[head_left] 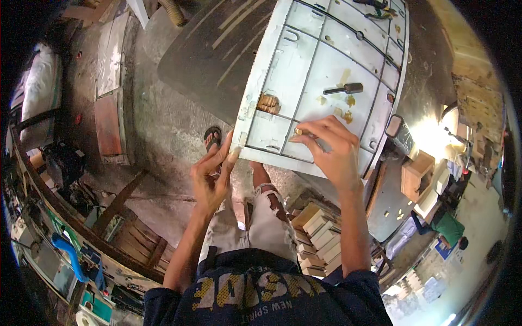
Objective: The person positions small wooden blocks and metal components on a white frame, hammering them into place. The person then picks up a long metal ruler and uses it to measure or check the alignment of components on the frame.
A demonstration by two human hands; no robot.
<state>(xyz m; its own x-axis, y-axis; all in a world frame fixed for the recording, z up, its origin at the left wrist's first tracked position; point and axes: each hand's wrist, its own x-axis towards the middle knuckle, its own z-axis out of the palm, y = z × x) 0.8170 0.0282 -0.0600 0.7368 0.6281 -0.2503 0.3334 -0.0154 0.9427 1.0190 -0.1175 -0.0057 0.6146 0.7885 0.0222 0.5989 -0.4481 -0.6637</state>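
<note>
A white panel with dark grooves cut in a grid lies flat on a workbench in front of the person, and everything here is placed against it. The left hand is at the near left corner of the panel; its fingers are open and stretched, with the fingertips pressing on the corner edge, so it holds nothing but only steadies the panel. The right hand rests on the near edge of the panel, to the right of the left hand. Its thumb and first finger are pinched together on a small brass-coloured piece, which sits at the fingertips, just on the panel surface near a groove line.

Farther on the panel, beyond the right hand, lies a dark tool with a round handle, apart from both hands. A brown rough hole shows near the left edge of the panel. Below the panel, near the person's knee, wooden blocks are stacked.
</note>
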